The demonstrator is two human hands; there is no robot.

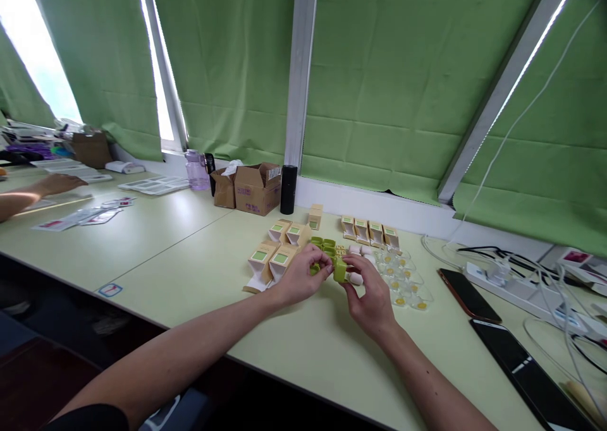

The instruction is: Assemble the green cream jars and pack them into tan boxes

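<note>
Between the thumb and fingers of my right hand [372, 295] is a small green square cup [339, 270], held just above the table. My left hand [306, 273] is beside it, thumb and fingertips pinched together; whatever they may hold is too small to make out. Behind my hands stand several more green cups [329, 244] in a group, partly covered by my fingers. Small yellowish pieces [340, 250] lie next to them. White cylindrical pieces [355, 279] sit behind my right hand. Open kraft boxes with green labels [283, 258] stand to the left of my left hand.
Clear domed plastic pieces with yellow centres [399, 273] lie at right, below a row of kraft boxes [368, 230]. Farther right are a phone [469, 295], a tablet [526, 371] and a power strip [512, 285]. Cardboard boxes [257, 189] and a black cylinder [288, 189] stand behind. Another person's hand [59, 183] is far left.
</note>
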